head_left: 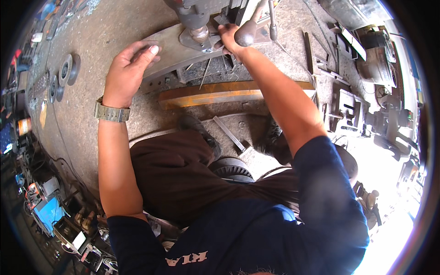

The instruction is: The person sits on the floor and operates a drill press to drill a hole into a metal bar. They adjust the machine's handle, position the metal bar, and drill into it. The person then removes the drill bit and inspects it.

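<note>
A grey drilling machine [195, 16] stands at the top, its spindle down over a small metal plate [195, 40]. That plate lies on a broad, curved steel piece [170, 45]. At the small plate's right edge my right hand [230, 41] is closed on it, fingers partly hidden by the dark ball-ended lever [247, 33]. My left hand [129, 68], with a watch [111, 111] at the wrist, is at the left end of the curved steel. Its thumb and fingers are curled together; whether they hold anything is hidden. Bright shavings lie by the spindle.
A rusty steel bar [211, 94] lies between the curved steel and my feet. Near my shoes is a short metal bar [229, 133]. Grey discs [65, 69] rest at the left, a blue box [49, 215] lower left, and metal parts [348, 105] at the right.
</note>
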{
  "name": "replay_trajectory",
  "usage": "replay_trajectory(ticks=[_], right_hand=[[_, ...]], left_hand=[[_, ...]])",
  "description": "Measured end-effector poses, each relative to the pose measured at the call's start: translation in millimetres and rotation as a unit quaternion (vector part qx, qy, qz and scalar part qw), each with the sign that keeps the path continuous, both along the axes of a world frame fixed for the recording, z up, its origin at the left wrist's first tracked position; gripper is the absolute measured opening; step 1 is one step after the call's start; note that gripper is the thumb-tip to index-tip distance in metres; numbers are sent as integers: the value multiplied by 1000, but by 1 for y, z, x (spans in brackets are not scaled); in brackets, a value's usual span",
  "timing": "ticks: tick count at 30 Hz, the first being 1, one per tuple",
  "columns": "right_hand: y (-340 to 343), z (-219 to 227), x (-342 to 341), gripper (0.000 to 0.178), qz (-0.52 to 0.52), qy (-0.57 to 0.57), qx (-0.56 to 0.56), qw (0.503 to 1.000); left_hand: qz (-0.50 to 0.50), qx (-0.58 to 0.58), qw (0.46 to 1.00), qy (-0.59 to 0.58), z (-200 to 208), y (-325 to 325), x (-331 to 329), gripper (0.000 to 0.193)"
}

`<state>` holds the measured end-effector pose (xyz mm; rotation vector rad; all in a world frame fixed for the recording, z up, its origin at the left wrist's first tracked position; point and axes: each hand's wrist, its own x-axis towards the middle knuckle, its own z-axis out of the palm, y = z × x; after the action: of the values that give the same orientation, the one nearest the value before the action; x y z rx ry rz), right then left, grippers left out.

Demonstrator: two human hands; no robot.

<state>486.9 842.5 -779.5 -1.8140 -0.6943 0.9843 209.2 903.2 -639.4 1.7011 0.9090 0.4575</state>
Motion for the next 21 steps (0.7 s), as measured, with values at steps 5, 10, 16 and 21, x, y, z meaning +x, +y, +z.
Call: replay_trajectory(ticks=[5, 10, 16, 21], right_hand=[[-132, -103, -46, 41, -62, -290, -60, 953], [-303, -220, -131, 68, 369, -236, -391, 809], [-316, -258, -142, 43, 363, -267, -382, 807], [-314, -240, -125, 35, 344, -156, -362, 852]], left_hand=[[29, 5, 999, 20, 3, 5, -14, 35], [27, -11, 999, 22, -9, 4, -21, 36], [36, -27, 999, 21, -16, 14, -20, 36], [34, -54, 997, 32, -30, 13, -8, 36]])
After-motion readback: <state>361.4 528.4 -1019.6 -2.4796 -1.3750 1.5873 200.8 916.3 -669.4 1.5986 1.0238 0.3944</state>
